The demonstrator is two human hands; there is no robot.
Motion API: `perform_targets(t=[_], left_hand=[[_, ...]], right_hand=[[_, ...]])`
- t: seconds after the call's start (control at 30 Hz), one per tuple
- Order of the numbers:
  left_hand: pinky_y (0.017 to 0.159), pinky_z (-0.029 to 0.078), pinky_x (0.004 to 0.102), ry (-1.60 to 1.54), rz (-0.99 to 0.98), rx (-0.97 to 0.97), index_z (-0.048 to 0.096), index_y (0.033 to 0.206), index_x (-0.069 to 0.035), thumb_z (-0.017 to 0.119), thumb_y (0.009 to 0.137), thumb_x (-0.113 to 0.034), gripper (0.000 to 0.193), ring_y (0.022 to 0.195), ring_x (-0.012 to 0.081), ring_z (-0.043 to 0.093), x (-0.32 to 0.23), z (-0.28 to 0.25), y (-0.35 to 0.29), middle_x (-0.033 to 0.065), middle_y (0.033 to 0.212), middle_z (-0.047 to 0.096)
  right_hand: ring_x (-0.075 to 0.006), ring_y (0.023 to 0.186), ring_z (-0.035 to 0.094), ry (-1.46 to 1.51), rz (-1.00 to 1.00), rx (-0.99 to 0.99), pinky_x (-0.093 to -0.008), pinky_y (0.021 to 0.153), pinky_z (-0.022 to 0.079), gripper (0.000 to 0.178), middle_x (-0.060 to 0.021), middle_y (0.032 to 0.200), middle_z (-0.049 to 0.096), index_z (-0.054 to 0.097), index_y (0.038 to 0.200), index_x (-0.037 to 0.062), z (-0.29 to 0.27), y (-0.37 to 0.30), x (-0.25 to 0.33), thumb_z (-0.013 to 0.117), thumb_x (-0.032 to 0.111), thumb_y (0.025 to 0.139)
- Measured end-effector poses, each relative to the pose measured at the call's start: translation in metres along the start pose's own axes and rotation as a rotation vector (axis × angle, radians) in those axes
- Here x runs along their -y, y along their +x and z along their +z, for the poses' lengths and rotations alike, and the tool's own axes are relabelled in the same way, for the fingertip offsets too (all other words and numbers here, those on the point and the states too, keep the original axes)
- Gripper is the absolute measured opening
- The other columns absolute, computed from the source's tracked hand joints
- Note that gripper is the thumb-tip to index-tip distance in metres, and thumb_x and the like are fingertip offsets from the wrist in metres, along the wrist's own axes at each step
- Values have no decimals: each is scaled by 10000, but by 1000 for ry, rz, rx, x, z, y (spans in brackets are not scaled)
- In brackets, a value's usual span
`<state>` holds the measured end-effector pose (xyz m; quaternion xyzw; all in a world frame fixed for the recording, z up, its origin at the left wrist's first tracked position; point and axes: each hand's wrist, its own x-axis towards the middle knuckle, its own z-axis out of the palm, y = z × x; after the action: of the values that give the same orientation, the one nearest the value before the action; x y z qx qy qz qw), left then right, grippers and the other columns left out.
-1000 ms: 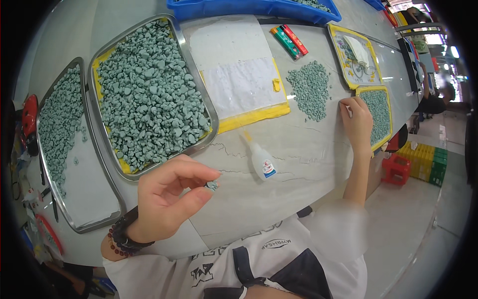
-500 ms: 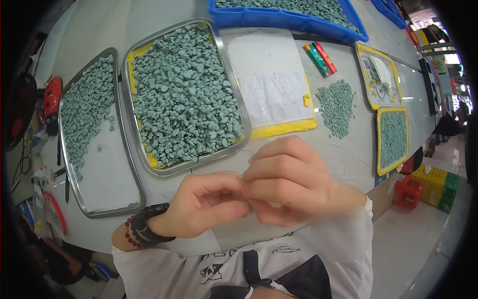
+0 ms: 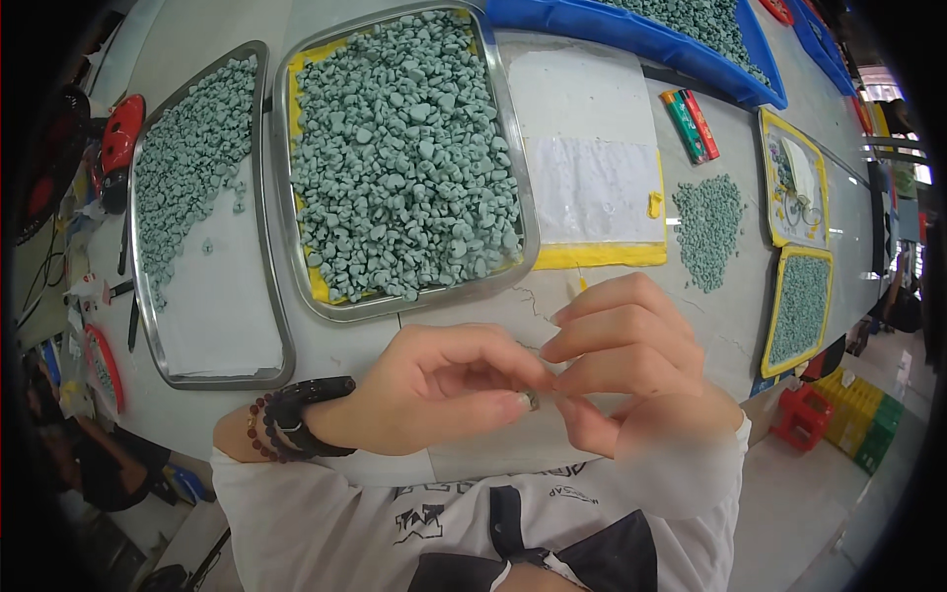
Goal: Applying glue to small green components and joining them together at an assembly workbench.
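Note:
My left hand (image 3: 444,390), with a dark band and a beaded bracelet at the wrist, is closed in a pinch. A small dark greenish piece (image 3: 534,401) shows at its thumb tip, too small to name surely. My right hand (image 3: 631,365) meets it at the fingertips, its fingers curled and thumb close to the index finger; what they hold, if anything, is hidden. Beyond my hands lies a metal-rimmed tray (image 3: 534,222) heaped with green stone chips (image 3: 409,158). A second metal tray (image 3: 222,335) at the left is partly covered with similar chips.
A blue bin (image 3: 631,39) of chips stands at the back. Right of the white sheet (image 3: 592,192) lie green and red lighters (image 3: 691,126) and a loose chip pile (image 3: 708,229). Two yellow-edged trays (image 3: 772,326) sit at the right edge. A red stool (image 3: 801,419) stands on the floor.
The view has shifted, so the trays sit higher and farther right. My hands have drawn slightly apart, and the small piece at my left thumb now shows.

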<state>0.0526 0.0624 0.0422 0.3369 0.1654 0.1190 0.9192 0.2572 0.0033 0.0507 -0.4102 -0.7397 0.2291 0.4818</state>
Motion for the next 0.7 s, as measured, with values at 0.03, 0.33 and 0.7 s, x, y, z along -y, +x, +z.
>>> perform_targets(t=[0.03, 0.33, 0.7], left_hand=[[835, 461, 252, -13, -14, 1, 565, 1137, 48, 566, 875, 22, 263, 983, 105, 562, 0, 0, 0, 70, 1069, 587], [790, 482, 254, -106, -142, 33, 573, 1133, 42, 564, 874, 9, 261, 899, 99, 578, -2, -4, 1, 67, 1033, 601], [792, 477, 243, 14, 3, 2, 589, 1109, 33, 564, 873, 19, 237, 890, 89, 572, 1, -2, 1, 63, 1033, 596]], right_hand=[[-269, 780, 576, -3, -9, 12, -326, 639, 473, 290, -80, 883, 629, 643, 846, 68, 1, 0, 0, 662, 31, 560], [-280, 840, 560, -61, -28, 28, -357, 705, 465, 219, -85, 915, 619, 646, 841, 85, 1, 1, 1, 702, 96, 629], [-266, 805, 553, 131, 135, 70, -344, 701, 448, 228, -92, 875, 610, 615, 818, 57, -7, 6, 3, 686, 2, 609]])
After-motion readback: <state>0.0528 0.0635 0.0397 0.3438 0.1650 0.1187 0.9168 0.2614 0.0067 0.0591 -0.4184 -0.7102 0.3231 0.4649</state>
